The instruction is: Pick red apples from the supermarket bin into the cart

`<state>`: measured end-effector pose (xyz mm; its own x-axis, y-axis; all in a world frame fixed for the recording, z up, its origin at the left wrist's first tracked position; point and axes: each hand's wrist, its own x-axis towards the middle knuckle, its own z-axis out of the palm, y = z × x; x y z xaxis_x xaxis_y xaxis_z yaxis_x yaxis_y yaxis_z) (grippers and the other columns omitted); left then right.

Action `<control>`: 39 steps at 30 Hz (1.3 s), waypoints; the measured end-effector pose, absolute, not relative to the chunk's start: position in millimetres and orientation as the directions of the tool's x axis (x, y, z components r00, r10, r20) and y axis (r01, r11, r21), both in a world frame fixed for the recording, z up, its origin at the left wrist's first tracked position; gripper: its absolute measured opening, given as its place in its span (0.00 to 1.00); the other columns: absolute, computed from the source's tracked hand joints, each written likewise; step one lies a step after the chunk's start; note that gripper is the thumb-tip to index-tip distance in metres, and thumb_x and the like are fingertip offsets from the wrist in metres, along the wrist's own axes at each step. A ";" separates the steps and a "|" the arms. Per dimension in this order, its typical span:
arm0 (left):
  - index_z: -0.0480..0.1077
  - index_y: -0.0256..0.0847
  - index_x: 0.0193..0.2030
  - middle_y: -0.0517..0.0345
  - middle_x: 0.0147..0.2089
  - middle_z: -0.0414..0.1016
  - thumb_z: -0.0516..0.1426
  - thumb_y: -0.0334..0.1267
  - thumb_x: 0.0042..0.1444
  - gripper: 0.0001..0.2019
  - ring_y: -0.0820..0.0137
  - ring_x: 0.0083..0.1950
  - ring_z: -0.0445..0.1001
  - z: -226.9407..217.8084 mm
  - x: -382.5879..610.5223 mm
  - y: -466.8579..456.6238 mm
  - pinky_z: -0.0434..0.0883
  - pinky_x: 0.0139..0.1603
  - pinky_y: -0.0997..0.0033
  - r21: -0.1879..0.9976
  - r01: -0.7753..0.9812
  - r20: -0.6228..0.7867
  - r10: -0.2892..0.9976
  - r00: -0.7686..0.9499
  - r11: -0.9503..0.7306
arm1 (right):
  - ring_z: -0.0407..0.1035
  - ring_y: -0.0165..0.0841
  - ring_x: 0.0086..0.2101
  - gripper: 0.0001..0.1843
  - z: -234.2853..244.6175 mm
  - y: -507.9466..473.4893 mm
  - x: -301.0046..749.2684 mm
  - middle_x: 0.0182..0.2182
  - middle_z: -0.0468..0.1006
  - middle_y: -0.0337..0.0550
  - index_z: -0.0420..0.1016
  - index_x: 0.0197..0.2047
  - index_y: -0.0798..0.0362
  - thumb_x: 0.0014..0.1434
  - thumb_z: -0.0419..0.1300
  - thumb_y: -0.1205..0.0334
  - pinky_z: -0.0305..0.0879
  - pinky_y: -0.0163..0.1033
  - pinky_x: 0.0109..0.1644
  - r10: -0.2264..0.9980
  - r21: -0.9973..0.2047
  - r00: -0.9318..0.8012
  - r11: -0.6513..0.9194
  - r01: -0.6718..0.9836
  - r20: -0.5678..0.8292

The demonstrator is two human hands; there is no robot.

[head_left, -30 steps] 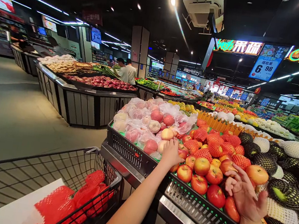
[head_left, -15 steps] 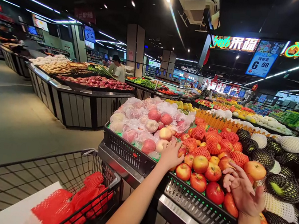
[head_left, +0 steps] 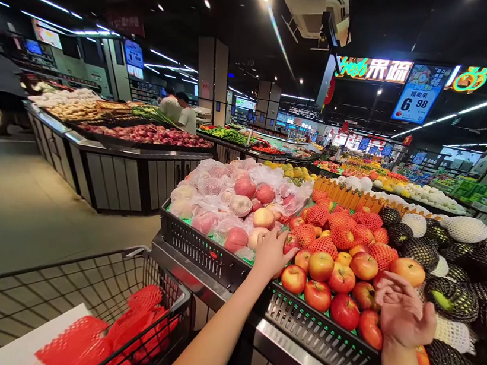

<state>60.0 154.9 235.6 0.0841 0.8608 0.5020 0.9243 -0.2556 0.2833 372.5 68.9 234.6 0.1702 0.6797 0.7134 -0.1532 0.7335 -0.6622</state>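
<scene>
Near left: cart (head_left: 140, 288) holds red foam nets (head_left: 116, 333). Left hand (head_left: 271, 252) stays on the same apple (head_left: 290, 244) at the crate's (head_left: 216, 257) left edge, grip curled over it. Right hand (head_left: 403, 314), fingers now more curled but clamping nothing, rests on loose apples (head_left: 346, 310) at near right. Selection apparently unsettled.

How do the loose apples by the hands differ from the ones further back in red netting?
The loose apples lie bare, skin glossy red and yellow; the netted apples each sit in a red foam mesh sleeve. The loose apples lie nearest the crate front, under the left hand and right hand; the netted apples are untouched. Both share one crate.
</scene>
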 end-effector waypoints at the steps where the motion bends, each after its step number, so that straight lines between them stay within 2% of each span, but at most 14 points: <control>1: 0.68 0.42 0.66 0.43 0.58 0.71 0.60 0.54 0.66 0.28 0.49 0.59 0.70 237.7 60.8 153.7 0.66 0.61 0.48 0.268 0.930 0.493 0.865 0.091 -0.251 | 0.66 0.33 0.25 0.40 232.7 70.3 376.5 0.30 0.70 0.53 0.77 0.44 0.62 0.57 0.56 0.28 0.60 0.32 0.23 0.630 -0.619 0.304 0.772 -0.144 0.714; 3: 0.68 0.41 0.65 0.43 0.59 0.71 0.58 0.54 0.67 0.26 0.50 0.60 0.71 244.4 63.4 150.7 0.66 0.61 0.48 0.219 0.945 0.462 0.879 0.117 -0.241 | 0.65 0.33 0.25 0.37 230.0 72.2 382.6 0.24 0.67 0.50 0.76 0.37 0.61 0.53 0.58 0.30 0.59 0.32 0.22 0.554 -0.564 0.483 0.814 -0.143 0.678; 5: 0.70 0.38 0.61 0.41 0.58 0.72 0.57 0.51 0.68 0.23 0.49 0.59 0.71 254.1 67.1 148.2 0.66 0.61 0.47 0.167 0.957 0.421 0.895 0.147 -0.235 | 0.64 0.32 0.25 0.35 228.9 72.8 384.5 0.24 0.66 0.49 0.75 0.36 0.60 0.52 0.59 0.30 0.61 0.33 0.24 0.556 -0.565 0.521 0.809 -0.162 0.648; 9: 0.75 0.31 0.54 0.35 0.53 0.77 0.55 0.49 0.69 0.21 0.45 0.57 0.74 279.9 74.3 154.4 0.67 0.60 0.44 0.105 0.964 0.334 0.922 0.197 -0.244 | 0.64 0.31 0.24 0.38 230.4 71.6 376.9 0.25 0.67 0.50 0.76 0.37 0.61 0.53 0.57 0.29 0.59 0.31 0.21 0.637 -0.639 0.403 0.754 -0.151 0.657; 14: 0.78 0.31 0.49 0.35 0.49 0.79 0.59 0.48 0.68 0.19 0.48 0.52 0.78 316.4 88.3 186.9 0.73 0.54 0.51 0.091 0.976 0.212 0.961 0.175 -0.198 | 0.63 0.30 0.26 0.31 230.6 67.2 366.5 0.27 0.67 0.50 0.78 0.41 0.58 0.60 0.55 0.35 0.61 0.31 0.24 0.709 -0.691 0.295 0.700 -0.181 0.641; 16: 0.78 0.30 0.49 0.34 0.49 0.79 0.61 0.46 0.67 0.17 0.49 0.52 0.79 328.7 99.1 202.4 0.74 0.52 0.52 0.098 0.979 0.217 0.964 0.153 -0.177 | 0.63 0.29 0.26 0.30 229.6 65.7 365.3 0.28 0.66 0.50 0.78 0.41 0.56 0.62 0.54 0.36 0.61 0.31 0.25 0.718 -0.697 0.297 0.691 -0.194 0.629; 19: 0.76 0.30 0.52 0.38 0.51 0.78 0.56 0.45 0.70 0.17 0.54 0.54 0.78 337.1 117.4 221.3 0.75 0.54 0.53 0.118 0.969 0.307 0.936 0.174 -0.219 | 0.62 0.29 0.26 0.30 228.0 65.3 365.4 0.28 0.66 0.50 0.77 0.41 0.57 0.63 0.53 0.36 0.61 0.30 0.24 0.709 -0.690 0.310 0.698 -0.189 0.633; 22: 0.73 0.32 0.56 0.41 0.54 0.77 0.48 0.42 0.74 0.18 0.57 0.56 0.76 328.9 128.0 234.2 0.74 0.55 0.56 0.147 0.953 0.402 0.897 0.186 -0.264 | 0.63 0.28 0.26 0.31 227.3 66.5 365.8 0.27 0.66 0.49 0.76 0.41 0.59 0.64 0.53 0.36 0.62 0.29 0.24 0.693 -0.681 0.286 0.715 -0.157 0.662; 25: 0.74 0.30 0.55 0.40 0.52 0.78 0.48 0.39 0.74 0.17 0.57 0.54 0.78 309.8 126.5 245.4 0.75 0.54 0.55 0.187 0.951 0.373 0.914 0.162 -0.245 | 0.63 0.28 0.25 0.30 227.9 68.0 365.4 0.27 0.66 0.49 0.75 0.42 0.60 0.66 0.51 0.38 0.63 0.29 0.24 0.690 -0.681 0.257 0.719 -0.139 0.676; 28: 0.76 0.27 0.53 0.36 0.51 0.79 0.51 0.45 0.72 0.20 0.52 0.53 0.79 292.8 120.3 255.8 0.76 0.53 0.52 0.209 0.955 0.274 0.950 0.148 -0.209 | 0.63 0.28 0.25 0.29 228.9 68.8 364.4 0.27 0.66 0.49 0.75 0.42 0.61 0.67 0.51 0.40 0.63 0.29 0.23 0.691 -0.683 0.240 0.719 -0.127 0.682; 32: 0.77 0.28 0.55 0.34 0.52 0.79 0.50 0.57 0.70 0.30 0.45 0.55 0.78 284.4 118.2 262.6 0.76 0.53 0.49 0.207 0.953 0.194 0.964 0.184 -0.223 | 0.63 0.28 0.24 0.29 229.0 68.0 363.5 0.26 0.66 0.48 0.76 0.41 0.61 0.66 0.53 0.40 0.63 0.29 0.23 0.677 -0.678 0.229 0.730 -0.086 0.700; 35: 0.77 0.30 0.54 0.35 0.53 0.79 0.55 0.66 0.61 0.36 0.43 0.55 0.78 284.9 120.7 261.9 0.76 0.53 0.50 0.195 0.948 0.157 0.962 0.223 -0.252 | 0.63 0.28 0.25 0.29 228.2 66.2 363.3 0.26 0.66 0.48 0.76 0.41 0.61 0.66 0.52 0.39 0.62 0.29 0.23 0.672 -0.679 0.241 0.731 -0.065 0.701; 39: 0.77 0.31 0.55 0.34 0.54 0.78 0.60 0.69 0.53 0.40 0.42 0.56 0.77 285.3 122.7 261.1 0.76 0.54 0.50 0.183 0.948 0.134 0.961 0.240 -0.262 | 0.62 0.28 0.24 0.29 228.9 64.1 361.5 0.26 0.66 0.48 0.75 0.41 0.61 0.66 0.52 0.40 0.62 0.29 0.22 0.673 -0.684 0.247 0.728 -0.050 0.698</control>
<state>122.7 261.1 285.3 0.2404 0.9614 0.1341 0.9475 -0.2624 0.1825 361.5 64.1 228.9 0.2465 0.6728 0.6976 -0.0500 0.7277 -0.6841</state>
